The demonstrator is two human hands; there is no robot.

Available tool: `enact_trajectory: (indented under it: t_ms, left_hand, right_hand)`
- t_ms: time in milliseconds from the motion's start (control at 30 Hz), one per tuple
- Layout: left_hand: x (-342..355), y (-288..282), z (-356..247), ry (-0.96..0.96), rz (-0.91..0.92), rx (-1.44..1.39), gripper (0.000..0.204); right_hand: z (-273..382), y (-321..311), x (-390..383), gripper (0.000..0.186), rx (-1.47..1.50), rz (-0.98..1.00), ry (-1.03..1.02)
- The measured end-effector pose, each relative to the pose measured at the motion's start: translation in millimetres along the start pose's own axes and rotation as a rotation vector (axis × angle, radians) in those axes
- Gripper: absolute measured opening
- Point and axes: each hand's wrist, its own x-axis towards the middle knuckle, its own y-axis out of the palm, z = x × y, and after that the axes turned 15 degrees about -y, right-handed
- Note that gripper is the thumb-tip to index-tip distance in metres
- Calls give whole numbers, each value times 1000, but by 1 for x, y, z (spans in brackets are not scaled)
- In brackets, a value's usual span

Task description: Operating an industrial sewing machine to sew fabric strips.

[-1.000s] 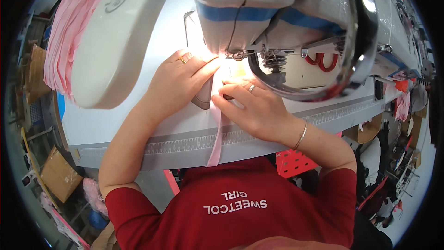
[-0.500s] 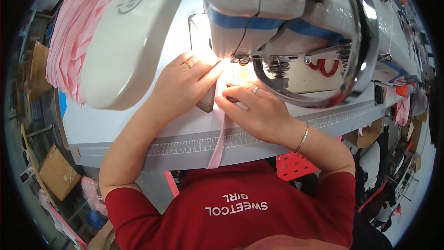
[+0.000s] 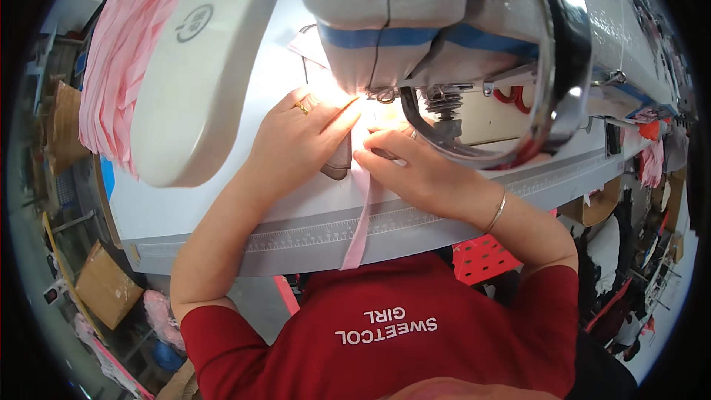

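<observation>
From my end: pink fabric strip (image 3: 362, 204) is on the worktop (image 3: 170, 215), running from the lit needle area of the sewing machine (image 3: 385, 0) back toward the wearer. Long axis is close to straight fore-and-aft. Loose end points at the wearer and leans slightly to the left. It crosses the printed ruler (image 3: 311, 237) and reaches the worktop's front edge, just ahead of the red shirt (image 3: 385, 304). Far end I lose in the glare under the machine head.

Right hand (image 3: 429, 174): I read the grip as a pinch, thumb and index almost together on the strip, on its right side, just my side of the needle area. Other fingers are curled or partly hidden.

Left hand (image 3: 300, 137): fingers extended and close together, tips at the strip's left side by the needle area. Glare washes out the contact, so I can't tell whether that grip is closed on it or only touching.

Around them: grey-brown plate (image 3: 338, 165) peeks out between the hands, left of the strip. Pink strip bundle (image 3: 122, 81) lies far left, beside the white rounded housing (image 3: 207, 81). Red handles (image 3: 509, 96) show behind the chrome loop (image 3: 574, 44), on the right.
</observation>
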Motion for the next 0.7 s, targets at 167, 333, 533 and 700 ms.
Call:
enact_trajectory:
  t_ms: [167,333,533,700]
  left_hand:
    - [1,1,-2,33,-40,6,43]
    - [-3,7,3,-29,25,-38,39]
    - [-4,9,2,-16,-31,-46,38]
    - [-4,5,4,-11,-3,14,39]
  right_hand:
    - [2,-6,1,17,66,56,89]
    - [-9,0,-8,13,-195,140,-167]
    - [-8,1,-4,14,-211,52,-159]
    - [-8,4,-2,14,-216,8,-193]
